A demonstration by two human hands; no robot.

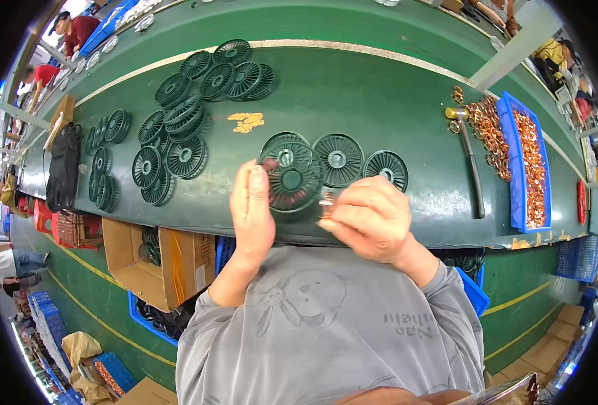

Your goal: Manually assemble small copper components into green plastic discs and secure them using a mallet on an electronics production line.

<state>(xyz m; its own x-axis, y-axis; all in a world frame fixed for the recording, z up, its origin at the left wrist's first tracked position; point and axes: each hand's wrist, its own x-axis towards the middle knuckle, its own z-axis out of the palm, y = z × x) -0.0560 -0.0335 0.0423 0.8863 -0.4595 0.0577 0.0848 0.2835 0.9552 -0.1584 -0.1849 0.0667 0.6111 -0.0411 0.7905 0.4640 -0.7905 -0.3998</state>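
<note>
My left hand (253, 206) holds a dark green round fan wheel (294, 183) by its left edge, just above the green bench (353, 94). My right hand (369, 216) pinches a small copper ring (326, 202) at the wheel's right edge. Behind the held wheel, three more fan wheels lie flat in a row: one (285, 150), a second (338, 159) and a third (386, 167).
Several fan wheels (177, 128) lie piled at the bench's left. A hammer (471, 158), loose copper rings (491, 131) and a blue tray of copper rings (525, 162) are at right. An orange scrap (247, 121) lies mid-bench. A cardboard box (157, 260) stands below. Other people work far left.
</note>
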